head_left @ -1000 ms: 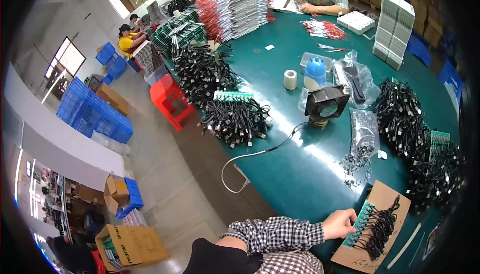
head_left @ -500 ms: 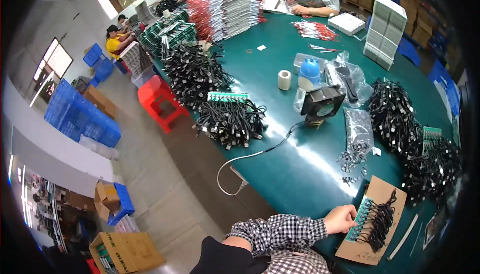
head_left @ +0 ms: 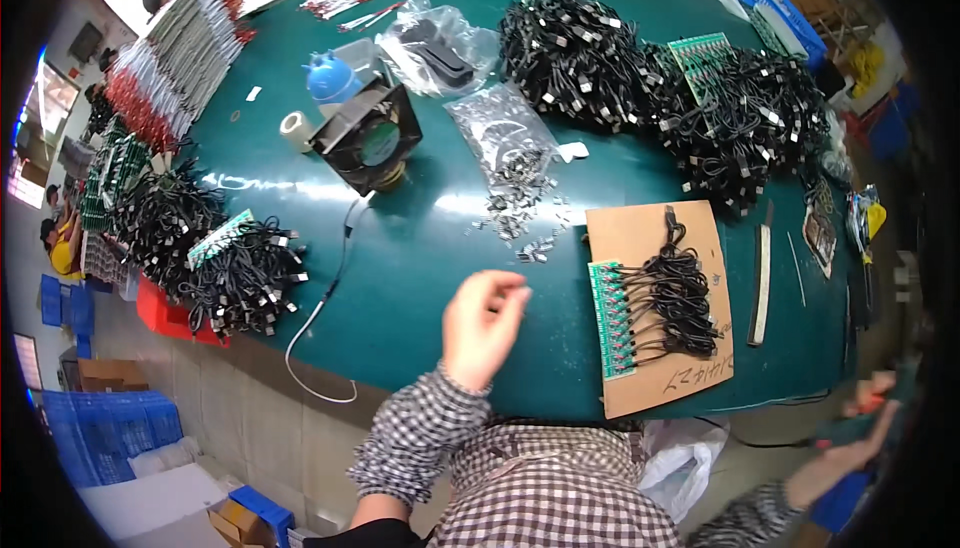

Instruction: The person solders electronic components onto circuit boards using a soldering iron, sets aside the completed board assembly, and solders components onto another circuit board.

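Observation:
My left hand [head_left: 482,326] hovers over the green tabletop, its fingers loosely curled and the thumb a little apart from the forefinger; nothing shows between them. Just beyond it lies a pile of small metal connectors [head_left: 515,213]. To its right, a sheet of cardboard [head_left: 660,398] carries a green circuit board strip [head_left: 610,323] with a row of black cables [head_left: 680,303] running from it. At the far lower right, past the table edge, my right hand [head_left: 862,440] is closed around a dark green tool [head_left: 850,426], blurred and partly dark, apparently with a black cord.
A black fan [head_left: 375,138] with a white cord stands left of centre. Black cable bundles [head_left: 570,58] heap up at the back and left. Near them are a clear plastic bag [head_left: 495,128], a blue container [head_left: 330,78] and a tape roll [head_left: 297,130]. A pale strip [head_left: 761,283] lies beside the cardboard.
The view has swung right and down. My left hand has left the circuit board strip and moved left of the cardboard. My right hand, holding the tool, has come into view.

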A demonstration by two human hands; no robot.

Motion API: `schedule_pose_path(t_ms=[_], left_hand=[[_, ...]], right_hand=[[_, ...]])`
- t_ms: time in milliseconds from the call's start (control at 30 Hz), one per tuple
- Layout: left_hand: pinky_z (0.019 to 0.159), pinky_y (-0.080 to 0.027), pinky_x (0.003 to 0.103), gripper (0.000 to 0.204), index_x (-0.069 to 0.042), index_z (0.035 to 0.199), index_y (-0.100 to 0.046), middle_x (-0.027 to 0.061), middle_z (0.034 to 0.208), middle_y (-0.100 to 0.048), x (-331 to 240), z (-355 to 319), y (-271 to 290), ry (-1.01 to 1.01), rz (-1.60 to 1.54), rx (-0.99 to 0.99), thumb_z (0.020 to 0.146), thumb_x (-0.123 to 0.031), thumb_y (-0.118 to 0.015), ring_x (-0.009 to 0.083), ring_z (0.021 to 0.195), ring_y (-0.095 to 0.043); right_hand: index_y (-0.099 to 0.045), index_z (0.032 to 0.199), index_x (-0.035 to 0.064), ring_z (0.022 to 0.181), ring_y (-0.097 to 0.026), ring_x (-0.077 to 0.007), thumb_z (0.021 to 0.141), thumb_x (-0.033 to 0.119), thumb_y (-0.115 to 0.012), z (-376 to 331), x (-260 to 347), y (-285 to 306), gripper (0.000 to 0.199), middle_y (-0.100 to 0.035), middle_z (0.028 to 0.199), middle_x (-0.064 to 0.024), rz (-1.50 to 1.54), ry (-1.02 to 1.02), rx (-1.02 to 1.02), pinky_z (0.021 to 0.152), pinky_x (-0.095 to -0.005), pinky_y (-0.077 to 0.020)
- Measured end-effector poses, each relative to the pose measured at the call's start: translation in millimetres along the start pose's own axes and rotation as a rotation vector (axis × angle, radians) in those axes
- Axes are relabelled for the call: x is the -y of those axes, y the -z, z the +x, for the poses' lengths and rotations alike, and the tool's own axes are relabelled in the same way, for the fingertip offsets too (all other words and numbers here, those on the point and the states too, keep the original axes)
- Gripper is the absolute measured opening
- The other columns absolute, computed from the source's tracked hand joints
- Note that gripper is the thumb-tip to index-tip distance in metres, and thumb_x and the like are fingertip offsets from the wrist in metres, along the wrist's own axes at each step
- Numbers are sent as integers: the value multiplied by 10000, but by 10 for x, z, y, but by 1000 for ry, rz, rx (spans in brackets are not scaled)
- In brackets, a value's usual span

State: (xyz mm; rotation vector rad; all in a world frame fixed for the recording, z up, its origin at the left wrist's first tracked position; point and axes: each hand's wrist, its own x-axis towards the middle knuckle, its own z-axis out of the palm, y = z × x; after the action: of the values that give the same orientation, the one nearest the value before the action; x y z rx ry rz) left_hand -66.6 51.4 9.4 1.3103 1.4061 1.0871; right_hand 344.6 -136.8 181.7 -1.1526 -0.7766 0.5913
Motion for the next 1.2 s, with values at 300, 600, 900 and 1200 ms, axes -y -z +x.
schedule_pose_path(t_ms=[300,600,900,1200], left_hand=[[593,-449,313,125,-53,811,-560,67,795,-514,-86,635,-399,-334,612,67,724,-79,-646,220,623,-550],[617,-445,338,125,-33,841,-519,100,807,-513,-16,651,-523,-454,496,24,750,-38,-605,276,706,-543],[598,-444,335,134,-19,849,-518,104,821,-499,121,725,-522,-596,693,40,760,-53,-613,248,656,-542],[640,-445,348,140,-25,823,-539,107,822,-498,-8,898,-621,-487,647,115,727,-56,-635,274,726,-540]], right_hand=[[-387,991,0,677,-532,-190,854,237,-523,-379,-1287,-975,306,-434,875,-96,565,-354,174,473,-279,-513],[-381,987,7,677,-524,-180,848,242,-524,-436,-1358,-1182,308,-425,871,-93,486,-448,211,495,-274,-512],[-396,980,-4,674,-543,-191,814,244,-554,-443,-1460,-1315,338,-454,855,-98,391,-454,239,497,-290,-517],[-403,987,-1,683,-553,-188,802,246,-567,-440,-1491,-1333,349,-463,846,-101,353,-490,207,496,-291,-520]])
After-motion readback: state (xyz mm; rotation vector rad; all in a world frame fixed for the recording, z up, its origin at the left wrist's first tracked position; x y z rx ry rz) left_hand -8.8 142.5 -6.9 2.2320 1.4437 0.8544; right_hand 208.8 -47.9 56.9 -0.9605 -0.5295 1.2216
